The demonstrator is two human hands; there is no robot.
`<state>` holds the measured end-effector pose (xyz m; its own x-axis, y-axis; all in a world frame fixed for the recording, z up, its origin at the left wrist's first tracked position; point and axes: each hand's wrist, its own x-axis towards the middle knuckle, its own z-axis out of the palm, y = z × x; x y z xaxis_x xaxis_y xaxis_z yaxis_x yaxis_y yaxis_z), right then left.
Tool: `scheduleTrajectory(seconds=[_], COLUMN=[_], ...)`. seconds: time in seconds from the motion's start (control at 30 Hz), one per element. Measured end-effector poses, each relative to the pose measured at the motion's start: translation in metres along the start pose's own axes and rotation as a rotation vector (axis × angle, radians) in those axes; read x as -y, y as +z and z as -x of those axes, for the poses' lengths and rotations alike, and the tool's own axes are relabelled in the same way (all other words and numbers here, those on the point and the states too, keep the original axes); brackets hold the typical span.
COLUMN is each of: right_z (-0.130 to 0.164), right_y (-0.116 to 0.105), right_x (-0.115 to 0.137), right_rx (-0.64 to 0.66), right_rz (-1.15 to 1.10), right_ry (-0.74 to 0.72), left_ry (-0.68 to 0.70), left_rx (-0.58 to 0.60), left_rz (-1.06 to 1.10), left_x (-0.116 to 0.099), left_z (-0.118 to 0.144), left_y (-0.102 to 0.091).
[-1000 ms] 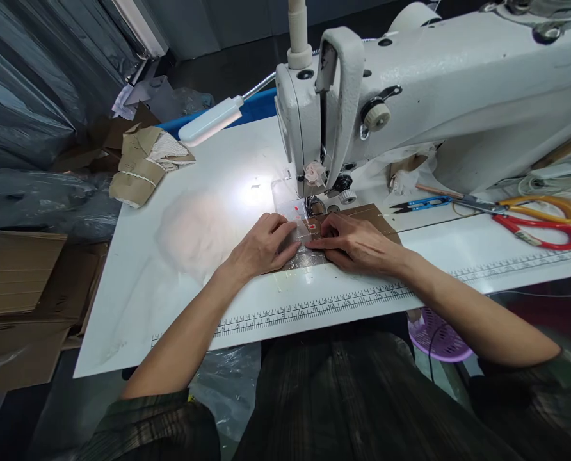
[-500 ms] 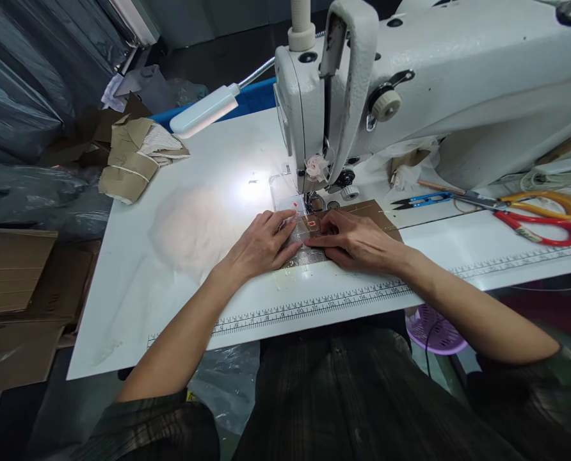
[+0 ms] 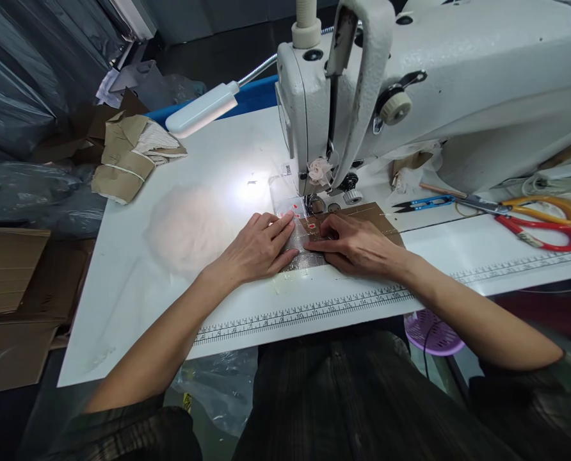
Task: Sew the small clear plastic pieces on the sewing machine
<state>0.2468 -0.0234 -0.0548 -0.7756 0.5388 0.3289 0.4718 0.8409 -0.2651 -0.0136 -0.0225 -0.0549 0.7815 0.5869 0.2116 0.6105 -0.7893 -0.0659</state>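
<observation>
- The left hand (image 3: pixel 259 246) lies flat with open fingers on the clear mesh piece (image 3: pixel 301 253). It presses the piece down on the white table (image 3: pixel 209 198) and does not grasp it.
- The right hand (image 3: pixel 357 243) is also flat, with the fingertips on the brown cardboard template (image 3: pixel 374 214), just beside the left hand. It closes on nothing, it only pins the material.
- The mesh piece is under and between both hands. Its far edge, with small red marks, reaches to the presser foot (image 3: pixel 314 203) of the sewing machine (image 3: pixel 434 83).
- To do this step well, I think both hands should keep an even, light pressure, so that the layers stay aligned at the edge, and the fingertips should stay a little away from the needle area.
- Further right on the table lie blue thread snips (image 3: pixel 424 203) and scissors with red and yellow handles (image 3: pixel 539 221), well apart from the hands.
- At the far left is a bundle of brown paper (image 3: pixel 127 160), and above it a white lamp (image 3: pixel 201 110) shines on the table.
</observation>
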Motion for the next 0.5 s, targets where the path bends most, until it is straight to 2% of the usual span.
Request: scheduleTrajectory(seconds=[0.2,0.33,0.5], right_z=[0.0,0.001,0.002], right_y=[0.0,0.003,0.006], right_x=[0.001,0.0,-0.004], right_rx=[0.01,-0.016,-0.05], right_rz=[-0.002,-0.026,-0.091], right_ry=[0.024,0.072,0.132], left_ry=[0.004,0.041,0.02], left_rx=[0.08,0.063,0.034], left_rz=[-0.035,-0.04,-0.021], left_x=[-0.002,0.005,0.011], left_z=[-0.007,-0.025,-0.039], left_y=[-0.01,-0.017,-0.011])
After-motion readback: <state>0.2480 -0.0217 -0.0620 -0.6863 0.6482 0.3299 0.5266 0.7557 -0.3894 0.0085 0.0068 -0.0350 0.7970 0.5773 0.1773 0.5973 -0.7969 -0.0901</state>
